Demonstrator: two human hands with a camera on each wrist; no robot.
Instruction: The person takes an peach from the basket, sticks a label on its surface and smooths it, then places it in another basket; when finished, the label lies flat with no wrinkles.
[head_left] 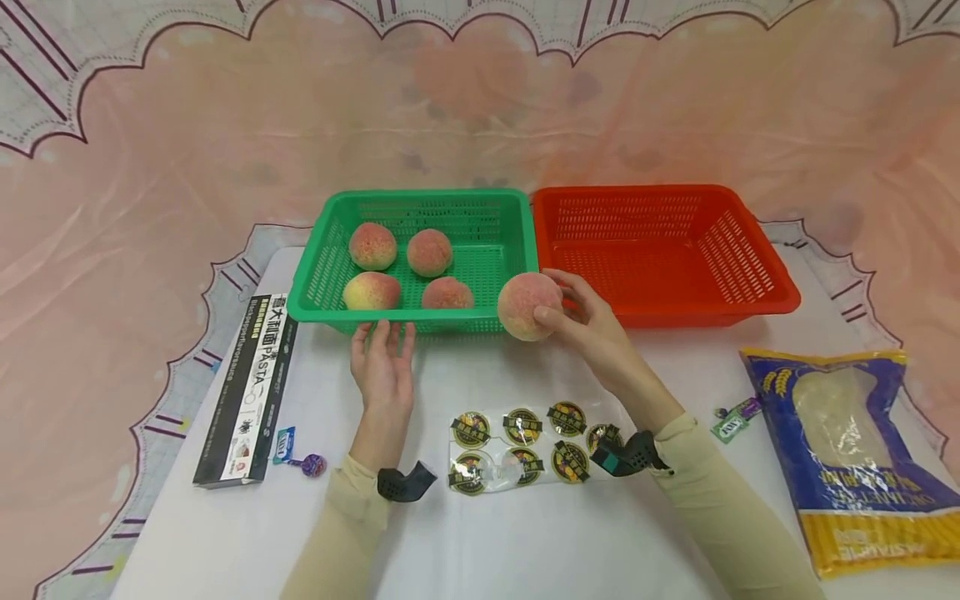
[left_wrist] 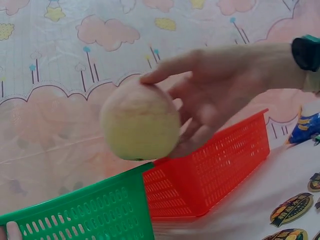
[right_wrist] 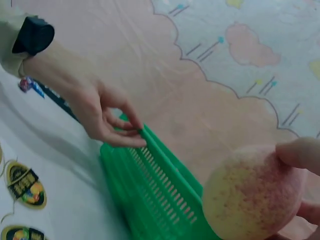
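Observation:
A pink and yellow peach (head_left: 528, 307) is gripped in my right hand (head_left: 588, 325), thumb on its near side, just in front of the green basket's right front corner. In the left wrist view the peach (left_wrist: 140, 122) is held above the rims, its yellow underside showing. My left hand (head_left: 384, 371) touches the front rim of the green basket (head_left: 420, 196) with its fingertips; its fingers look fairly straight. Inside that basket lie several more peaches (head_left: 430, 252). In the right wrist view the left hand (right_wrist: 100, 110) meets the green rim.
A red basket (head_left: 675, 319) stands right of the green one. Round stickers (head_left: 522, 427) on a clear sheet lie in front. A pasta box (head_left: 243, 392), a lollipop (head_left: 312, 465) and small candies (head_left: 283, 445) lie left; a blue-yellow pasta bag (head_left: 847, 450) and candy (head_left: 737, 419) lie right.

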